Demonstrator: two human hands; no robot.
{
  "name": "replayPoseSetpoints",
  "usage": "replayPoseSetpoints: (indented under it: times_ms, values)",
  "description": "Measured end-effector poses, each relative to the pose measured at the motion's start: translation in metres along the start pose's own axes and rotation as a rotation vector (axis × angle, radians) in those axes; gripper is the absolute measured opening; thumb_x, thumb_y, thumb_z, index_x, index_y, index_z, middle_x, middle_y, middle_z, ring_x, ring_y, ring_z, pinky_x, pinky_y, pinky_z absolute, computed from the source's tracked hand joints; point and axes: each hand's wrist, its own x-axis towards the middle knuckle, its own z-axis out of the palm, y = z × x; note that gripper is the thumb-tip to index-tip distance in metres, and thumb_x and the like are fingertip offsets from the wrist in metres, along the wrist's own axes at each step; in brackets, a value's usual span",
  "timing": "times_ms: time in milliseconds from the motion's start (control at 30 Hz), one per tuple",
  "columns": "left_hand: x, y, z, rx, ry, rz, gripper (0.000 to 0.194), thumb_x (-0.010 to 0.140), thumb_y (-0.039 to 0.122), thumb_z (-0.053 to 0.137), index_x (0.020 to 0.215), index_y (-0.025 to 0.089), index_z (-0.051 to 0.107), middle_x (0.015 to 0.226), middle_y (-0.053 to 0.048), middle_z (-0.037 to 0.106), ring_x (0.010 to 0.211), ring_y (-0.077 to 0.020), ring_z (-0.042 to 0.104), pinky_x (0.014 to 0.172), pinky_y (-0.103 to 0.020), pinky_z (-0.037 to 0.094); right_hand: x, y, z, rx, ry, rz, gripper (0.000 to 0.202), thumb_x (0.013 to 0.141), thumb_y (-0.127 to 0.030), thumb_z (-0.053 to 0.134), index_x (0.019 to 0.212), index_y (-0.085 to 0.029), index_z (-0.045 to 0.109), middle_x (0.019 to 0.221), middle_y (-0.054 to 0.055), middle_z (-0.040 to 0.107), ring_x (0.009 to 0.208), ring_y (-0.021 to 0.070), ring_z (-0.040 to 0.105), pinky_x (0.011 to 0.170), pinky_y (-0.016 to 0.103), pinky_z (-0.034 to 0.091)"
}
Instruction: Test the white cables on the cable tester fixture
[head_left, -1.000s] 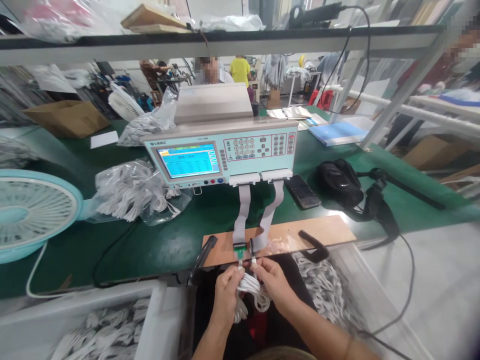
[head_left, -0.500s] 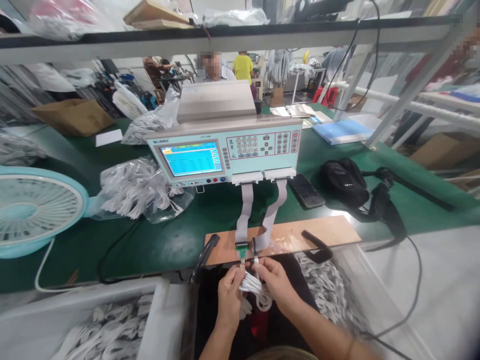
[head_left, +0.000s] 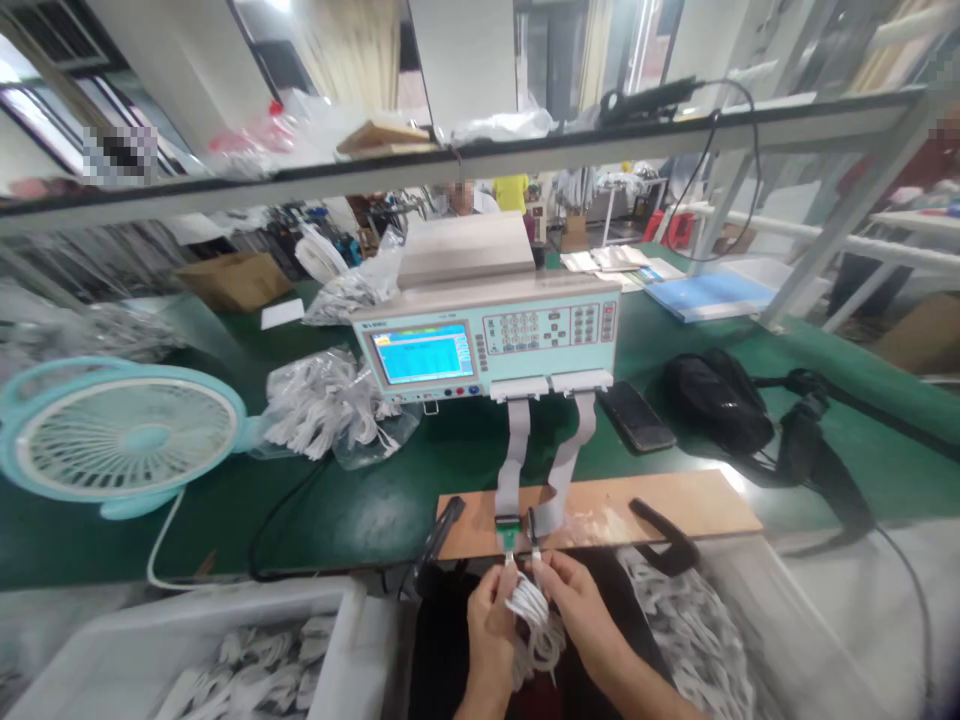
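A coiled white cable (head_left: 529, 603) hangs between my two hands. The fingers of my left hand (head_left: 490, 620) pinch one end plug of it, at the small green board (head_left: 510, 539) on the left grey ribbon cable (head_left: 514, 465). With thumb and forefinger, my right hand (head_left: 581, 600) pinches the other end, at the tip of the right ribbon cable (head_left: 566, 465). Both ribbons run up to white connectors on the front of a tester (head_left: 487, 345) with a lit blue screen (head_left: 422, 354). A wooden board (head_left: 600, 512) lies under the ribbon ends.
White bins of coiled cables stand at the lower left (head_left: 341, 640) and lower right (head_left: 795, 620). A blue fan (head_left: 142, 437) and bagged cables (head_left: 322, 405) are on the left; a phone (head_left: 637, 416) and black bag (head_left: 716, 400) on the right. A person sits behind the tester.
The view has tilted up and shifted left, so the bench appears lower and further right. Both hands keep their grip at the ribbon ends.
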Motion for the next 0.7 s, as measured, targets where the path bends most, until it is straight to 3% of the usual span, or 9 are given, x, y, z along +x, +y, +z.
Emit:
replayPoseSetpoints:
  times_ms: [100,300,700]
  values:
    - [0.002,0.005,0.0,-0.036,-0.102,0.002,0.033,0.068,0.044,0.068,0.063,0.013,0.061,0.056,0.001,0.052,0.054,-0.0113,0.047,0.051,-0.021,0.037,0.002,0.002,0.0,0.013,-0.003,-0.025,0.041,0.065,-0.053,0.07,0.067,-0.013,0.063,0.058,0.0,0.055,0.055,0.0116,0.044,0.055,0.023,0.035]
    - [0.011,-0.002,0.001,-0.069,0.032,-0.018,0.037,0.055,0.047,0.077,0.063,0.014,0.063,0.057,0.0,0.056,0.059,-0.0156,0.054,0.058,-0.024,0.042,0.005,0.006,-0.001,0.017,-0.014,-0.061,0.039,0.064,-0.052,0.071,0.066,-0.014,0.064,0.062,0.002,0.06,0.062,0.0157,0.049,0.061,0.025,0.039]
    - [0.01,0.003,0.005,0.017,-0.043,0.1,0.044,0.06,0.056,0.07,0.06,0.013,0.062,0.055,-0.001,0.055,0.059,-0.0161,0.053,0.059,-0.024,0.042,0.012,0.019,-0.002,0.015,0.029,-0.112,0.043,0.062,-0.056,0.07,0.061,-0.016,0.056,0.06,-0.001,0.051,0.059,0.0141,0.044,0.057,0.024,0.038]
